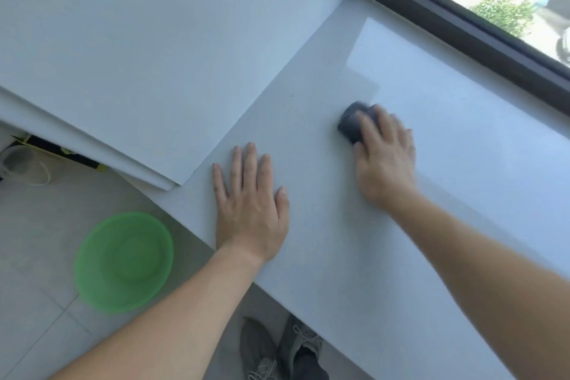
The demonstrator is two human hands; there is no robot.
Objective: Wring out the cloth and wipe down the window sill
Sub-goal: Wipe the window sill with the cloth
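Note:
A wide white window sill (pixel 324 256) runs from the lower middle to the upper right, below a dark window frame (pixel 462 28). My right hand (pixel 384 160) presses a small bunched dark grey cloth (pixel 351 125) flat onto the sill; the hand and cloth are blurred by motion. Only the cloth's far left part shows beyond my fingers. My left hand (pixel 251 207) lies flat on the sill near its front edge, fingers spread, holding nothing.
A green plastic basin (pixel 123 262) stands on the tiled floor at the lower left. A white wall (pixel 154 40) meets the sill on the left. A clear container (pixel 18 163) and a dark bag sit by the wall. My grey shoes (pixel 277 348) are below the sill.

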